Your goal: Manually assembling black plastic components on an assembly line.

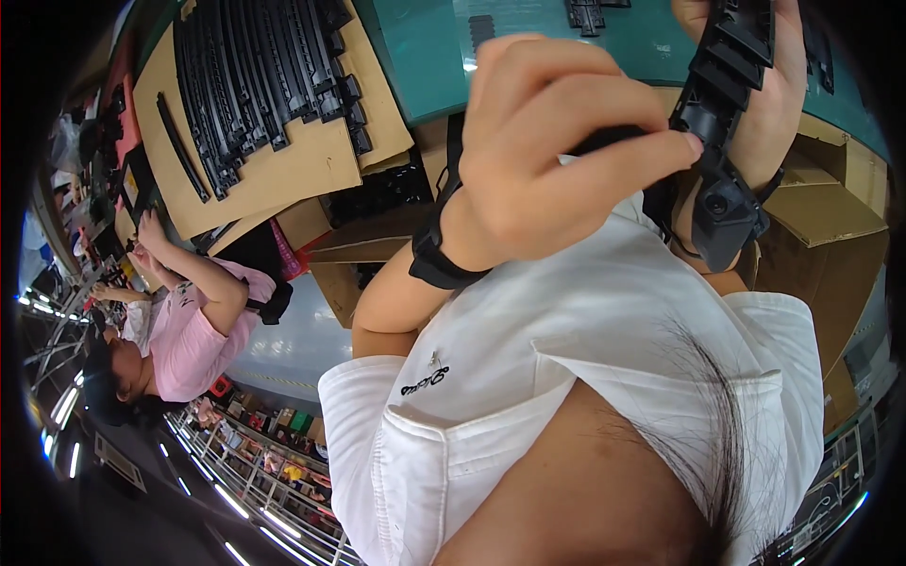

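While the right hand [779, 108] clasps the black ribbed part [727, 66] at far right, the left hand [562, 160], curled at its left edge, pinch not discernible, should probably work lightly, the lens-bearing block [720, 222] unstrained.

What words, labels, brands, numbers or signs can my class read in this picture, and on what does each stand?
White shirt: dark script lettering on the front; not copied out here.
Pink shirt: dark marks, too small to read.
Black part in the right hand: no text that I can make out.
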{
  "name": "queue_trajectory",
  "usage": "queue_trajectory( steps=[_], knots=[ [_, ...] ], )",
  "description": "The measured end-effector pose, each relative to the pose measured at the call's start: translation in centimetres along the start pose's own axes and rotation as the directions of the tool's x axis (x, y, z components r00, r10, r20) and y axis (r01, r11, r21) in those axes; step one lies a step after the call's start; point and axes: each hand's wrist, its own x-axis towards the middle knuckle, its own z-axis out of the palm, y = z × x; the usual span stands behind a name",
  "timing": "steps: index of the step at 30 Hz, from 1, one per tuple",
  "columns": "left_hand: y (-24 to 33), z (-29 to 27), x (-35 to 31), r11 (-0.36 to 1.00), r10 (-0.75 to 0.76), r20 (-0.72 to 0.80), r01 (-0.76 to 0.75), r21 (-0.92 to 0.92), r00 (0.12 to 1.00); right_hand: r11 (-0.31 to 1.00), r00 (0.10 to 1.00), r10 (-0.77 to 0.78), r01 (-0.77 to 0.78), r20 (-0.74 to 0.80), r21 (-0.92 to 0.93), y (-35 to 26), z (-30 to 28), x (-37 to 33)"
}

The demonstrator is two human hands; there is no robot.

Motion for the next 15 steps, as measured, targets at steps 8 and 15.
queue_trajectory(
  steps=[8,15],
  knots=[
    [2.0,-1.1,3.0,0.003,-0.702,0.472,0.665,-0.747,0.533,0.999,0.999,0.042,-0.042,0.011,0.018,0.1,1.8,0.5],
    [1.4,-4.0,7.3,-0.326,-0.409,0.874,0.852,-0.409,0.263,0.998,0.998,0.055,-0.056,0.035,0.011,0.1,3.7,1.9]
  ],
)
